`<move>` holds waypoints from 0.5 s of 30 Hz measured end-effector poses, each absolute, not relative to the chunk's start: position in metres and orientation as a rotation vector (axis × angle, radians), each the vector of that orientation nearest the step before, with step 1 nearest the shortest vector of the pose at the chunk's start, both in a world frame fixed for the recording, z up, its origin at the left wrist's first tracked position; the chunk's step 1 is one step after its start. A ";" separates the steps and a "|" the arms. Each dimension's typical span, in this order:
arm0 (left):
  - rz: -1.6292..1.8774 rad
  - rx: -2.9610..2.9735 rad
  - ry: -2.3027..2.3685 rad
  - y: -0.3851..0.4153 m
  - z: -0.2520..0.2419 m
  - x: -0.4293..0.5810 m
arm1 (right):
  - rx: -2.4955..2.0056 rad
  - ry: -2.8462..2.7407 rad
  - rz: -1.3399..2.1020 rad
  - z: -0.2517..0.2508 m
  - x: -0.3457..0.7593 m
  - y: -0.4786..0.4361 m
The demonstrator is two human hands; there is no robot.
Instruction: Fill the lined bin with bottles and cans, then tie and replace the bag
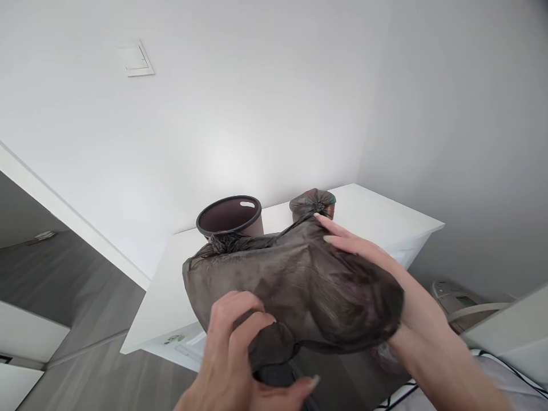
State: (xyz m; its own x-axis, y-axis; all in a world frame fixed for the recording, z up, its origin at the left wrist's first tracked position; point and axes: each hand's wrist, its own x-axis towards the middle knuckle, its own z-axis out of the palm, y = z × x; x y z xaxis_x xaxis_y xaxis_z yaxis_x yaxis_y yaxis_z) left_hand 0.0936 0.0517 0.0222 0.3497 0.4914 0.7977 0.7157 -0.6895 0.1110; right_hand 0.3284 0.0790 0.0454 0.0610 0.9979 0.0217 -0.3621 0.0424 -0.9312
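Note:
A dark, half-transparent plastic bag [299,279] is spread open in front of me. My left hand [233,354] pinches its near edge, with the fingers curled into the plastic. My right hand [377,268] lies along the bag's right side with its fingers stretched out and part of the bag draped over the wrist. Behind the bag a small dark round bin [230,217] stands on a white cabinet top [377,214]. Beside the bin sits a knotted, filled dark bag [312,202].
White walls meet in a corner behind the cabinet, with a light switch [136,59] high on the left. Grey wood flooring [77,279] lies to the left. A grey appliance [456,297] sits low on the right, near a white surface with black cables [509,368].

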 end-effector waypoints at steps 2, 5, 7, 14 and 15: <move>-1.176 -2.377 -1.026 0.052 0.016 0.110 | -0.906 -0.876 1.318 0.052 0.318 0.084; -0.996 -2.450 -1.184 0.057 0.006 0.112 | -0.893 -0.906 1.303 0.065 0.310 0.093; -1.033 -2.507 -1.269 0.060 0.004 0.106 | -0.891 -0.935 1.268 0.072 0.310 0.101; -1.480 -2.420 -1.866 0.064 0.029 0.092 | -1.009 -1.203 0.725 0.014 0.321 0.096; -1.495 -2.380 -1.892 0.065 0.035 0.092 | -1.031 -1.293 0.612 -0.003 0.319 0.085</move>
